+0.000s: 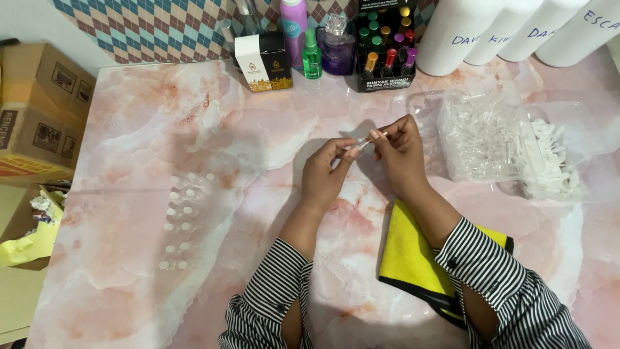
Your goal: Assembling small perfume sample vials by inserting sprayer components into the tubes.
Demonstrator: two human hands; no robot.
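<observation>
A tiny clear vial sat pinched between both hands above the middle of the pink marbled table, a little nearer its far edge than its near one. The left hand gripped one end with fingertips closed on it, and the right hand closed thumb and forefinger on the other end, where a small pale piece, perhaps a stopper or cap, seemed to meet the glass; the exact part was too small to tell. Doing this well would likely have called for keeping the vial steady in the left fingers, lining the small piece up straight with the mouth, and pressing lightly rather than hard, since so slight a glass piece could slip or crack. Just beside the right forearm lay a folded yellow cloth with a dark edge, close to the near edge of the table. Towards the left edge stood rows of small clear vials with white tops, well apart from the hands. Near the right edge lay a clear plastic bag of empty vials, and touching it a bag of small white parts. Along the far edge stood a black rack of small coloured bottles, a green spray bottle, a black-and-white box and large white bottles. A cardboard box stood off the left edge.
</observation>
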